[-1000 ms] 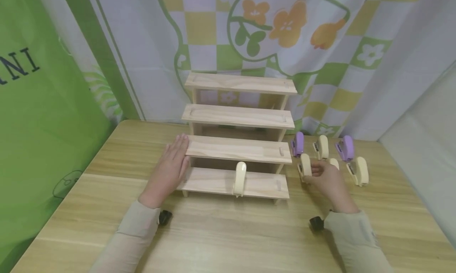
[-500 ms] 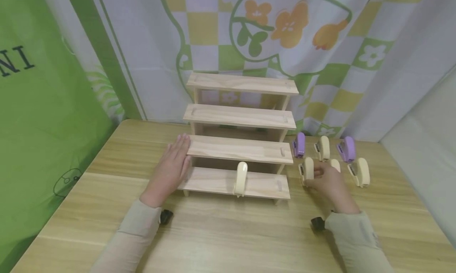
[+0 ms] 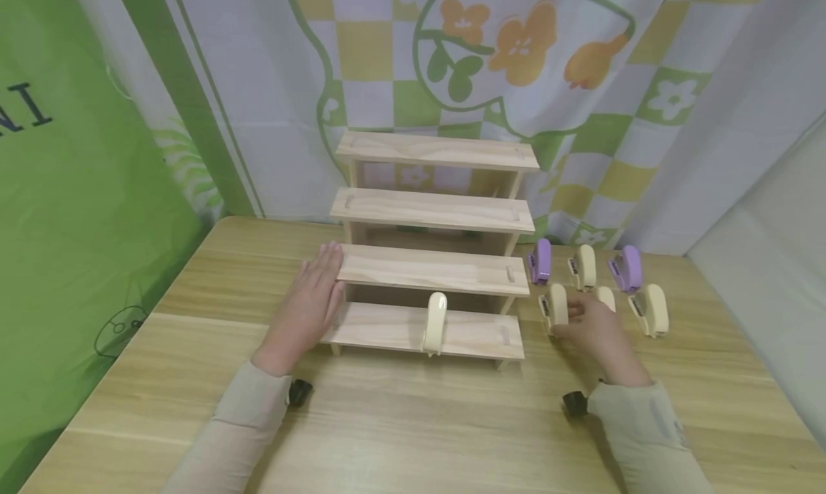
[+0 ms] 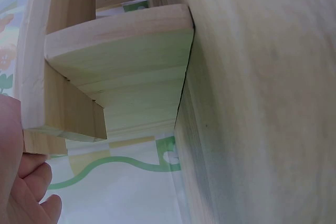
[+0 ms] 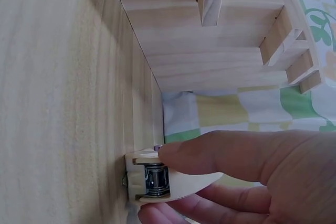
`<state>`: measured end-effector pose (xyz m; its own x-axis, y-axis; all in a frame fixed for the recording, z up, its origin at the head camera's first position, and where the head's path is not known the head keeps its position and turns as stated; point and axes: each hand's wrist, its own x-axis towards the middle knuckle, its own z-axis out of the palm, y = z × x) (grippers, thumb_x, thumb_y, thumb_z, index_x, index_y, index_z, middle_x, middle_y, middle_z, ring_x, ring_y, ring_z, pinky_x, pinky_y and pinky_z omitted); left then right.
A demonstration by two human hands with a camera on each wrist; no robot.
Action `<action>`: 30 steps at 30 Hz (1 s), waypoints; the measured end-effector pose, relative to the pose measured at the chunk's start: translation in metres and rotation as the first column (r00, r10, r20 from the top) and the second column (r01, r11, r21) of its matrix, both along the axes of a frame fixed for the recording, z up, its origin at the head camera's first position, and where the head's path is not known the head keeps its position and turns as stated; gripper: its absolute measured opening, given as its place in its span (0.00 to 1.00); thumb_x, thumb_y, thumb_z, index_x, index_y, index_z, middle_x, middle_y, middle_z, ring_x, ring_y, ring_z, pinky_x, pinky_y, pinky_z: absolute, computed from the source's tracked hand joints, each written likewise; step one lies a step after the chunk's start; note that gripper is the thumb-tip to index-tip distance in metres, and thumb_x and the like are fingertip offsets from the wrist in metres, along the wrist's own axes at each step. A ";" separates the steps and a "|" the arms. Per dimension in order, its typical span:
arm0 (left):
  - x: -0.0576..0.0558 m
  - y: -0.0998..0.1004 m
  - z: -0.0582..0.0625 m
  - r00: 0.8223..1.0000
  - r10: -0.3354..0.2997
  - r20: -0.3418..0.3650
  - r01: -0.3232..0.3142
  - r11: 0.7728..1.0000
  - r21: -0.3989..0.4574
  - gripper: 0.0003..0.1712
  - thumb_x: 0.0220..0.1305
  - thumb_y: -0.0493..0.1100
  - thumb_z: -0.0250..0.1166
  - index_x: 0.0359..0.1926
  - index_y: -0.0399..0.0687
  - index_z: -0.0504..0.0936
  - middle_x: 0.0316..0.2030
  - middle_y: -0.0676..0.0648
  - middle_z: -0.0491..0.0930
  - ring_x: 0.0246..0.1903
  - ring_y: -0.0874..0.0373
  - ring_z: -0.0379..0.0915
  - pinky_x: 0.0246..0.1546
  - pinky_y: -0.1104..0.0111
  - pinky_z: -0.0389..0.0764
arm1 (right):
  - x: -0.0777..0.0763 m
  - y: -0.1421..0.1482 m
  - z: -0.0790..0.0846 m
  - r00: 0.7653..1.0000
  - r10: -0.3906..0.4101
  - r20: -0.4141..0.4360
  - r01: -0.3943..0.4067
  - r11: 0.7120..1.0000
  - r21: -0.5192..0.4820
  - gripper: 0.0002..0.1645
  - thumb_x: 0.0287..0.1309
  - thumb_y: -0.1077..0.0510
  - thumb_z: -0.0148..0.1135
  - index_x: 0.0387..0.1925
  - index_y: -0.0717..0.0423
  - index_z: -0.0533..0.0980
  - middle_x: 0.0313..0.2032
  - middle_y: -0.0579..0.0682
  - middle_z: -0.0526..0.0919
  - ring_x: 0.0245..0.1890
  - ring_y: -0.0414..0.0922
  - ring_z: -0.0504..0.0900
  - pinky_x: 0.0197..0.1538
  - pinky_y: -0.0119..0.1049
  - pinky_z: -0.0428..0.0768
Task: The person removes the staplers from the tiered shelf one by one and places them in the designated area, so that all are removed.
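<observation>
My left hand (image 3: pixel 306 307) rests with straight fingers against the left end of a four-step wooden display stand (image 3: pixel 432 268), at its second step from the bottom. In the left wrist view, part of the hand (image 4: pixel 21 182) shows beside the stand's end. My right hand (image 3: pixel 596 329) holds a cream stapler (image 3: pixel 555 310) on the table, right of the stand. The right wrist view shows the thumb and fingers on either side of this stapler (image 5: pixel 184 184), its metal mechanism facing the camera. Another cream stapler (image 3: pixel 437 322) stands on the bottom step.
Behind the right hand is a partly hidden cream stapler (image 3: pixel 606 297). Around it stand a purple stapler (image 3: pixel 540 260), a cream one (image 3: pixel 584 266), another purple one (image 3: pixel 629 267) and a cream one (image 3: pixel 655 310). A patterned curtain (image 3: pixel 368 49) hangs behind the wooden table (image 3: pixel 400 422).
The stapler at my right hand has shifted slightly toward me since the oldest frame and then stays put. My left hand keeps its place against the stand.
</observation>
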<state>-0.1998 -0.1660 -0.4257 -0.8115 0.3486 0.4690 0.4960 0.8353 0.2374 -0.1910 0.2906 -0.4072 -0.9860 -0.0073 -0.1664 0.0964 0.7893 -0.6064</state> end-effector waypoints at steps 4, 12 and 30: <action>0.001 0.001 0.001 1.000 -0.002 -0.002 0.002 1.000 0.000 0.33 0.80 0.44 0.50 0.77 0.31 0.54 0.75 0.33 0.55 0.76 0.40 0.50 0.75 0.42 0.55 | 0.001 -0.001 0.001 0.999 0.000 -0.046 0.000 1.000 -0.005 0.43 0.58 0.60 0.70 0.67 0.78 0.62 0.56 0.77 0.75 0.55 0.72 0.76 0.57 0.65 0.78; 0.001 0.001 0.002 1.000 -0.003 -0.004 0.003 1.000 0.007 0.33 0.79 0.43 0.51 0.76 0.31 0.54 0.75 0.33 0.55 0.76 0.40 0.50 0.75 0.43 0.54 | 0.011 -0.014 0.016 0.943 -0.069 -0.327 0.055 0.997 -0.049 0.29 0.68 0.58 0.63 0.62 0.74 0.71 0.52 0.73 0.81 0.49 0.66 0.83 0.52 0.59 0.84; 0.002 0.001 0.003 1.000 -0.005 -0.015 0.005 1.000 0.002 0.34 0.79 0.42 0.52 0.76 0.30 0.55 0.75 0.32 0.56 0.75 0.39 0.51 0.74 0.41 0.56 | 0.048 -0.082 0.035 0.781 -0.129 -0.611 -0.105 0.937 -0.332 0.11 0.59 0.72 0.66 0.44 0.68 0.82 0.44 0.61 0.86 0.41 0.25 0.78 0.45 0.15 0.80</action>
